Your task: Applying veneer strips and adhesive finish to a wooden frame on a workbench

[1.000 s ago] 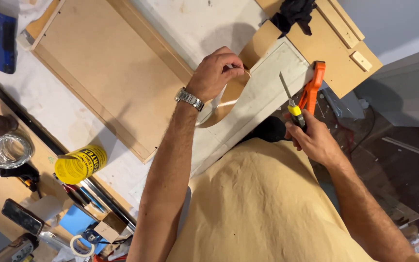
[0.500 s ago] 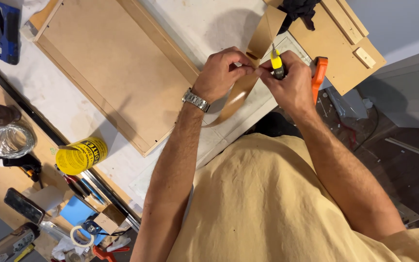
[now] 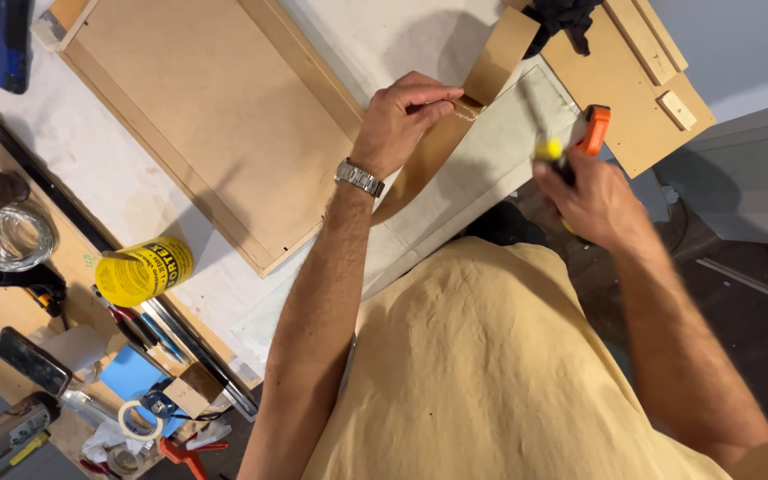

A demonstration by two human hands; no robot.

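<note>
My left hand [image 3: 406, 116], with a metal watch at the wrist, pinches a strip of brown paper tape [image 3: 500, 44] that rises from the white panel [image 3: 491, 169]. My right hand [image 3: 593, 200] is off to the right, blurred, gripped around a yellow-and-black utility knife [image 3: 551, 151]. An orange clamp [image 3: 596, 124] sits just beyond that hand. A large brown framed board [image 3: 206, 107] lies to the left of my left hand.
A yellow can [image 3: 142, 271] lies on its side at the left. A coil of wire [image 3: 6, 238], a phone [image 3: 30, 360], a tape roll [image 3: 140, 420], pliers and pens crowd the lower left. Wood offcuts [image 3: 633, 80] sit at the upper right.
My right hand came up with the knife to the tape at my left hand's fingers, then drew back to the right. The tape strip now stands straighter.
</note>
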